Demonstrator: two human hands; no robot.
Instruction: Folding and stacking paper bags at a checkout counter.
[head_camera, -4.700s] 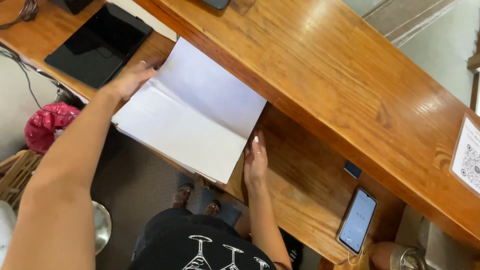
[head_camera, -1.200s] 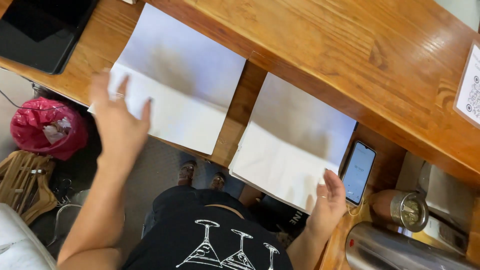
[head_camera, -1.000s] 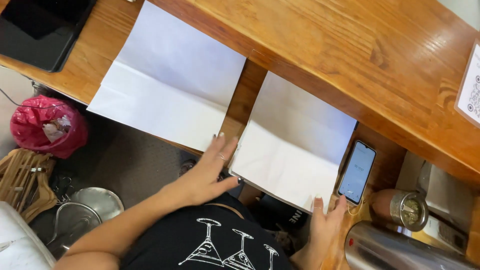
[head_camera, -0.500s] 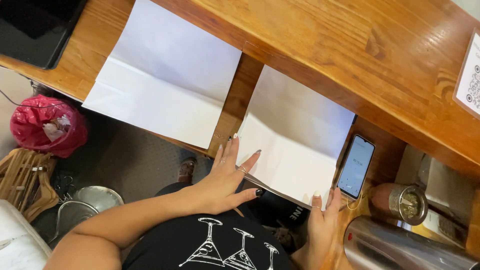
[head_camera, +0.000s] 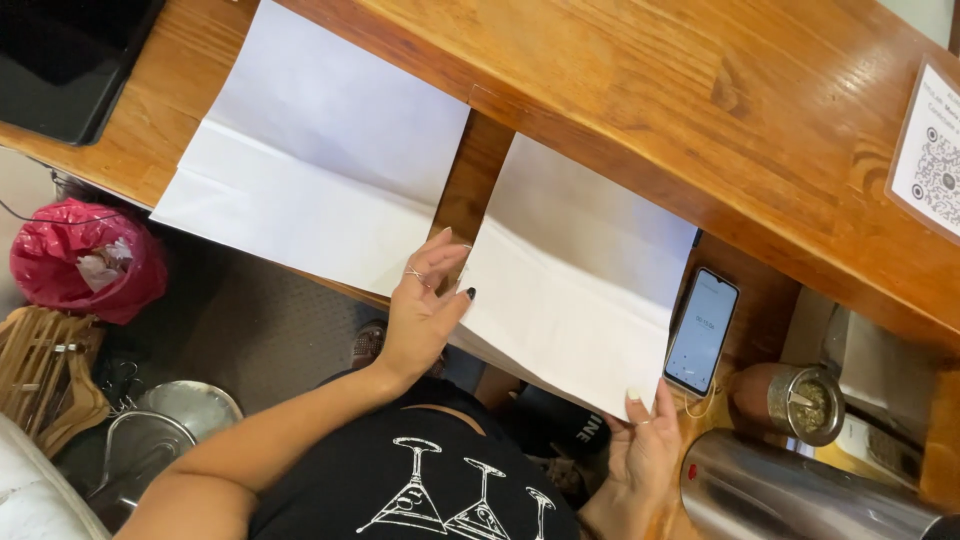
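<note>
Right sheet: a white sheet of paper (head_camera: 575, 275) lies on the lower wooden shelf (head_camera: 150, 110), its far edge tucked under the raised counter (head_camera: 640, 110). A crease runs across it; the part beyond the crease sits in shadow and looks grey, the near part is bright white. Its near corner hangs past the shelf edge, over the person's lap.

Left sheet: a second white sheet (head_camera: 315, 155), also creased across, lies just beside the first on the same shelf, with a strip of bare wood between them. Its near edge also overhangs the shelf.

Left hand: the left hand (head_camera: 425, 305) reaches up from below, palm down, fingers loosely spread. The thumb, with a dark nail, touches the left edge of the right sheet. The fingers lie along the wood strip between the two sheets. It wears a ring. It grips nothing.

Right hand: the right hand (head_camera: 645, 445) rests at the near right corner of the right sheet, fingers extended and open. The fingertips meet the paper's edge. Whether it pinches the corner cannot be told.

Phone: a phone (head_camera: 702, 330) with a lit screen lies just right of the right sheet.

Cup: a round brown cup (head_camera: 795, 400) stands right of the phone.

Flask: a steel flask (head_camera: 800, 495) lies below the cup.

Bag: a red bag (head_camera: 85, 260) sits on the floor at left.
</note>
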